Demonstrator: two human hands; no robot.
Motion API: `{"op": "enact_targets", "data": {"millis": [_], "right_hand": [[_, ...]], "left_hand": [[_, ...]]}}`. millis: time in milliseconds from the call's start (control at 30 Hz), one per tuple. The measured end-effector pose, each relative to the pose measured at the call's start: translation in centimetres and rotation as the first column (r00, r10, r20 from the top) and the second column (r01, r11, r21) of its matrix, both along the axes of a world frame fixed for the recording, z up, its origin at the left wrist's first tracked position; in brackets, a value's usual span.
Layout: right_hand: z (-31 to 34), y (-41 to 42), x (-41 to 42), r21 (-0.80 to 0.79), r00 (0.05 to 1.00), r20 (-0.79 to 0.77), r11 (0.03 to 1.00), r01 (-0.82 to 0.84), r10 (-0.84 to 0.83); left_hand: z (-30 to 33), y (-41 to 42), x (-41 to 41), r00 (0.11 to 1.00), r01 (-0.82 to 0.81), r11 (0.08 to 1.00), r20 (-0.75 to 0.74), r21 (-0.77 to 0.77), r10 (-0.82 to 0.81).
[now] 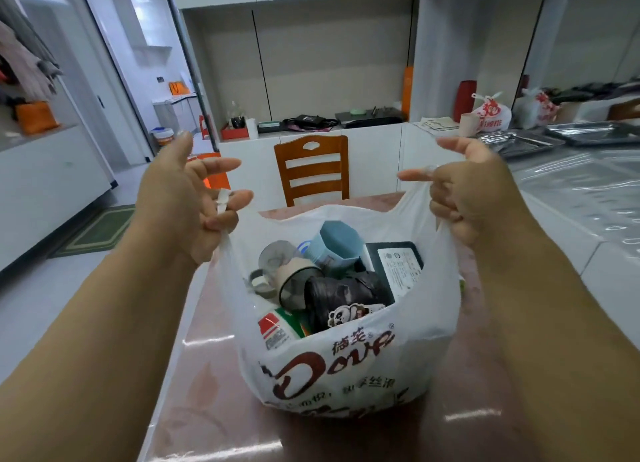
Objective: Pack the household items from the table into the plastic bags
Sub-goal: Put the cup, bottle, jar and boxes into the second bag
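The white plastic bag (346, 364) sits on the shiny pink worktop (194, 392) right in front of me, and its mouth is wide open. It has big brown letters on its front. My left hand (180, 202) is up at the bag's left side, and its lower fingers are curled round the left handle (223, 202), which is pulled up tight. The thumb and first finger of that hand stick out straight. My right hand (464, 198) is up at the bag's right side, and its lower fingers are curled round the right handle (420, 193). Its thumb and first finger point out too. Both arms reach forward with the hands well apart, so the bag is stretched open between them. Inside the bag I can see a light blue cup (334, 245) lying tilted near the back. Beside it on the right is a dark flat box with a white label (398, 271). In the middle is a black roll with a panda sticker (343, 302). To the left is a see-through round thing (277, 259), and I cannot tell what it is. Low at the front left is a bottle with a red and green label (277, 328). Behind the worktop stands a brown wooden chair (313, 169). Farther back on a white counter is another tied white bag with red print (491, 113).
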State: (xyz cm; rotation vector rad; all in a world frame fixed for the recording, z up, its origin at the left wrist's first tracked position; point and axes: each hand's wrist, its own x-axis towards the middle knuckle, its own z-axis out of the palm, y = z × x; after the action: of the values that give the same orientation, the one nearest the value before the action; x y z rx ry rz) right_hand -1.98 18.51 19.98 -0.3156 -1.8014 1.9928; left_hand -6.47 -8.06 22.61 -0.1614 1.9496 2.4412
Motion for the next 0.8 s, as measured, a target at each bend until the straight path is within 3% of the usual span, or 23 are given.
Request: {"op": "enact_targets", "data": {"millis": [67, 167, 267, 367, 433, 533, 700, 800], "right_hand": [[0.0, 0.4, -0.4, 0.027, 0.999, 0.039, 0.999, -0.026, 0.025], [-1.9, 0.7, -1.4, 0.107, 0.965, 0.250, 0.988, -0.111, 0.082], [-3.2, 1.1, -2.0, 0.313, 0.913, 0.403, 0.926, -0.209, 0.070], [-2.2, 2.0, -3.2, 0.562, 0.868, 0.488, 0.794, -0.234, -0.090], [-1.3, 3.3, -5.1, 0.680, 0.846, 0.489, 0.700, -0.218, -0.211], [-0.9, 5.6, -9.5, 0.659, 0.840, 0.491, 0.729, -0.184, -0.232], [-4.4, 8.9, -18.3, 0.559, 0.740, 0.650, 0.768, -0.312, -0.172], [-8.6, 10.2, -22.6, 0.578, 0.704, 0.695, 0.696, -0.427, -0.145]], "left_hand": [[-0.5, 0.5, -0.6, 0.999, 0.030, 0.999, 0.027, -0.029, -0.029], [-2.8, 1.9, -1.2, 0.985, 0.115, 0.984, 0.143, -0.134, -0.095], [-3.8, 2.5, -2.5, 0.968, 0.194, 0.956, 0.204, -0.221, -0.149], [-3.1, 2.5, -4.5, 0.966, 0.218, 0.923, 0.207, -0.318, -0.156], [-2.7, 2.4, -6.1, 0.973, 0.198, 0.859, 0.203, -0.472, -0.113], [-2.3, 2.8, -9.6, 0.983, 0.163, 0.750, 0.169, -0.641, -0.070], [-3.8, 5.7, -17.0, 0.969, 0.244, 0.710, 0.201, -0.661, -0.146], [-6.2, 8.1, -21.4, 0.941, 0.336, 0.684, 0.257, -0.648, -0.218]]}}
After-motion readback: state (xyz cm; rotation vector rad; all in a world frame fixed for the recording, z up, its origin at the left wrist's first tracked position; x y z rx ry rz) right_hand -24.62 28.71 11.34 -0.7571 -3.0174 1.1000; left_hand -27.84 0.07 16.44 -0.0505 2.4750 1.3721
